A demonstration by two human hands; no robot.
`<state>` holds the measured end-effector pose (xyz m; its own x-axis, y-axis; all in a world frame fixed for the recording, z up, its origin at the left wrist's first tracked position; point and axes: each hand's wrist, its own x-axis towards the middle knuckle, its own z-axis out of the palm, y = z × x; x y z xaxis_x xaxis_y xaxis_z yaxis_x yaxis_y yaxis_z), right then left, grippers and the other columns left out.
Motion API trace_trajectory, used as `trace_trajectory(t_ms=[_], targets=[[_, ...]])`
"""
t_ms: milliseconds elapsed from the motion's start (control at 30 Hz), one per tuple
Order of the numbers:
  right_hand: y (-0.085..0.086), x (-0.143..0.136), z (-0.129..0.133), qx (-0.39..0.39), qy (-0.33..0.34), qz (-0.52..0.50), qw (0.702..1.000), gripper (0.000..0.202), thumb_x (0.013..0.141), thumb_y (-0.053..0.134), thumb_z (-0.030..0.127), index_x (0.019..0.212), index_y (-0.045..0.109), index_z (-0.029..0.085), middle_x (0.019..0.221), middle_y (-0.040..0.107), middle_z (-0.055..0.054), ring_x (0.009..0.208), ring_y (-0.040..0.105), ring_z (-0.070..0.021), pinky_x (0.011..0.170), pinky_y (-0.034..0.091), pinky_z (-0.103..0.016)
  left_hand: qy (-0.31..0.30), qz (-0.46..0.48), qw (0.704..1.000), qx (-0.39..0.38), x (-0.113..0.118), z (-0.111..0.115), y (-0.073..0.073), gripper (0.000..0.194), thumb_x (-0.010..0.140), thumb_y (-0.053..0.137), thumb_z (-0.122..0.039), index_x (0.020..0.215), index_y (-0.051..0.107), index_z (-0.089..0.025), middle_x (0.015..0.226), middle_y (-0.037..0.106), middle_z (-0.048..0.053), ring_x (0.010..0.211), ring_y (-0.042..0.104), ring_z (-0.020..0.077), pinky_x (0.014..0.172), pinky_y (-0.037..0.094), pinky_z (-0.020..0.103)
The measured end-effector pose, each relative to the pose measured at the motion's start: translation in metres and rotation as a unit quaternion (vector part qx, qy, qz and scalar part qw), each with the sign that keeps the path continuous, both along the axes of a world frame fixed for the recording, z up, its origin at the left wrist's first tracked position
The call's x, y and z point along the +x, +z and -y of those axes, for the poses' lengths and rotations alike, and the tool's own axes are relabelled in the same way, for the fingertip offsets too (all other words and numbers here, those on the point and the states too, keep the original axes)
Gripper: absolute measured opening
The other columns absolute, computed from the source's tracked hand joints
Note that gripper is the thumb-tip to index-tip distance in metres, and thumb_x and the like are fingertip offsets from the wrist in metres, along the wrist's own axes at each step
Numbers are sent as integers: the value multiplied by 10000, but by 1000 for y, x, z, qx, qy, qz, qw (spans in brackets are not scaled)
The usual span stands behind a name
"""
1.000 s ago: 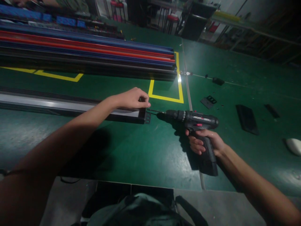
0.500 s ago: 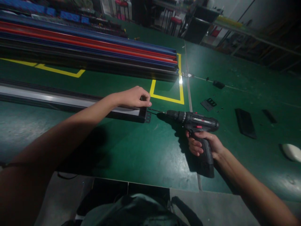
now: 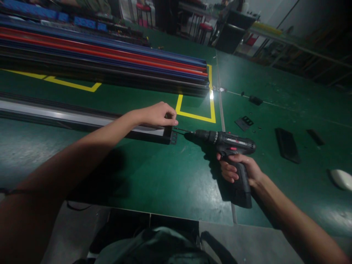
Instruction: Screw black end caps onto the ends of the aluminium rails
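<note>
Head view: right hand [image 3: 238, 168] grips drill [image 3: 227, 141], bit [image 3: 183, 130] near left hand [image 3: 161, 114].

- Right hand [image 3: 238, 167] grips a black power drill [image 3: 233, 142], bit [image 3: 184, 130] pointing left.
- Left hand [image 3: 158, 114] is at the end of a long profile [image 3: 68, 116].
- Green table [image 3: 165, 179] beneath.

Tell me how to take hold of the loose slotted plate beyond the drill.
Probably from above, pinching opposite edges of its solid part: the slotted plate looks thin and lies flat on the green tabletop, with the cordless drill crowding its near side.
</note>
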<state>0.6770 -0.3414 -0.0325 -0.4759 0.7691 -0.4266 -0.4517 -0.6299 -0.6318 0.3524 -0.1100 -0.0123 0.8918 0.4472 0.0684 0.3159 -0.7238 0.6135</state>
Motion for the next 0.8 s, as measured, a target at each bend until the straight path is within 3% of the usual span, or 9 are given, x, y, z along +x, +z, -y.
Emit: trace_trajectory(t_ms=[800], targets=[[3,-2,0,1,-10,5,1000,267,890,683,295,1089,678,118,603,487,67,453,411,-78,491,480,-234,3,-1,1000,-7,0,2,3,313,905,626,-426,782,726,-156,716,672,16,662,584,125,660,360,262]])
